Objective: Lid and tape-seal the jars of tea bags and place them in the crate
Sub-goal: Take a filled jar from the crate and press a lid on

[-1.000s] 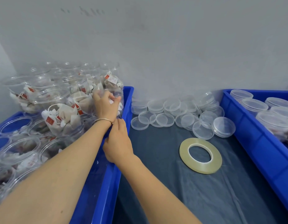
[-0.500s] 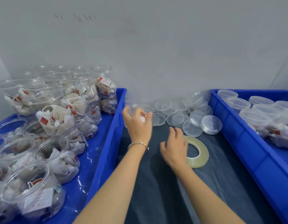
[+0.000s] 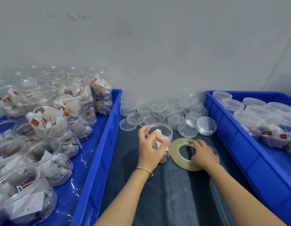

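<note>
My left hand [image 3: 150, 150] grips a clear, unlidded jar of tea bags [image 3: 162, 132] that stands on the dark cloth between the two crates. Just to its right lies a flat roll of clear tape [image 3: 175, 152], and my right hand [image 3: 202, 153] rests on it with fingers curled over its ring. Behind the jar several loose clear lids [image 3: 166, 111] are heaped against the wall. The blue crate on the right [image 3: 231, 136] holds several lidded jars [image 3: 249, 118].
The blue crate on the left [image 3: 99, 157] is packed with several open jars of tea bags [image 3: 48, 121], some stacked. A grey wall closes the back. The dark cloth [image 3: 171, 198] runs towards me between the crates.
My left hand lifted a jar out of the left crate and brought it down onto the cloth. My right hand moved right onto the tape roll.
</note>
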Demonstrator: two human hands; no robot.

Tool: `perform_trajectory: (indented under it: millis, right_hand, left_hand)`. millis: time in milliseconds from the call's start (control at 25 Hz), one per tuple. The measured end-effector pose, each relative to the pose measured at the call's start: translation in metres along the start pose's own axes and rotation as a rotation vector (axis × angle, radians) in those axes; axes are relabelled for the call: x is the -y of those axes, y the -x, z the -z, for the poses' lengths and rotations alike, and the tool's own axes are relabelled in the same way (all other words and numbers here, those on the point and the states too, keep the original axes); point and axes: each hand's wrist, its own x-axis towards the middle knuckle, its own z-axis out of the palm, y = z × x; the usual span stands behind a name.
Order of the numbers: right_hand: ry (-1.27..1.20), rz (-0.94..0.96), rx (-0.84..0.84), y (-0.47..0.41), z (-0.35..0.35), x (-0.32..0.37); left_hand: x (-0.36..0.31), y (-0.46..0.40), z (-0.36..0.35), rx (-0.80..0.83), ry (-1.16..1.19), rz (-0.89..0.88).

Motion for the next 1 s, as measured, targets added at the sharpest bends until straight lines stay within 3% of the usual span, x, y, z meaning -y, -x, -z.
perform_trajectory:
  millis: [160,240,360,520,680,800,920,1000]
  right_hand:
    - [-0.071,-0.155,-0.166,-0.007,0.004,-0.016]
    - [-0.185,-0.090,-0.214,-0.013,0.003,-0.018]
    - [-0.183,0.084,-0.133,-0.024,0.002,-0.002]
    - [-0.030,0.087,0.018,-0.036,-0.008,0.007]
    - [0.081,0.035,-0.112,-0.028,-0.013,0.004]
    - [-0.226,0.072,-0.297,-0.018,0.003,0.013]
    - [-0.601,0.183,-0.589,-0.005,0.036,0.026]
    - [-0.787,0.203,-0.644,0.005,0.059,0.033]
  left_hand:
    - [-0.008,0.007,-0.001,0.127,0.046,-0.004]
    - [-0.009,0.011,-0.003,0.180,0.064,-0.033]
    - [-0.008,0.019,-0.011,0.235,0.077,-0.074]
    - [-0.007,0.028,-0.024,0.134,-0.003,-0.083]
    - [-0.005,0.028,-0.027,0.098,0.000,-0.094]
    - [-0.007,0.029,-0.027,0.102,0.085,-0.043]
    - [-0.007,0.027,-0.027,0.139,0.143,0.014]
    - [-0.009,0.026,-0.027,0.163,0.125,0.035]
